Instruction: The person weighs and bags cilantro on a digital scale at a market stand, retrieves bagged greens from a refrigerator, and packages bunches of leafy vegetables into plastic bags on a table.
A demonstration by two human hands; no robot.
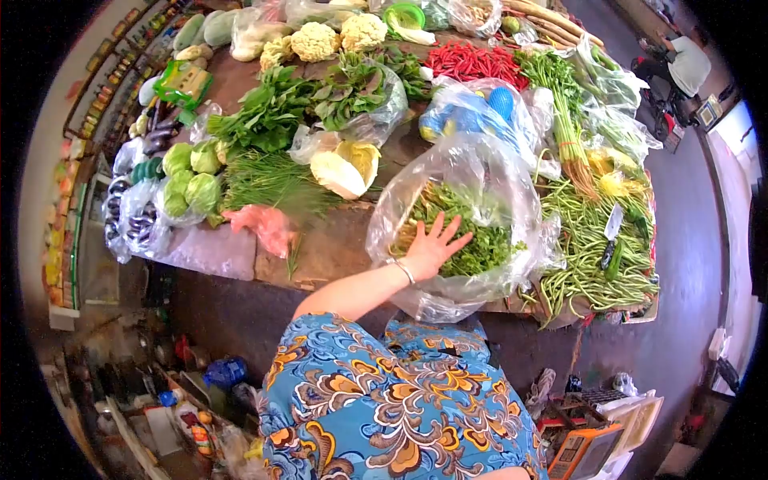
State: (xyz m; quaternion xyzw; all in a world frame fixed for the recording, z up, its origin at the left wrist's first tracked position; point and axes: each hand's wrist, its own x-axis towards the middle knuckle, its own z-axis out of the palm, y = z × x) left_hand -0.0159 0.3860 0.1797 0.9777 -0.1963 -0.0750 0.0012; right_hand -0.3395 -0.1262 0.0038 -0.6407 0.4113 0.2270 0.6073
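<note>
My left hand (434, 250), with a bracelet on the wrist, reaches over the table's front edge into a large open clear plastic bag (388, 204). Its fingers are spread, palm down, over the leafy green herbs (488, 250) inside and appear to rest on them. The bag's near side hangs over the table edge against my patterned clothes. Of my right arm only a sliver of skin shows at the bottom edge; the right hand is out of sight. Green beans (588, 252) lie right of the bag, and a cut cabbage (342, 174) lies to its left.
Behind the bag are red chillies (476, 64) and a bag with blue items (480, 112). Round cabbages (202, 192), bagged eggplants (140, 220) and cauliflowers (314, 42) fill the left and back. An orange-framed scale (588, 450) stands low right. A person (688, 68) is at far right.
</note>
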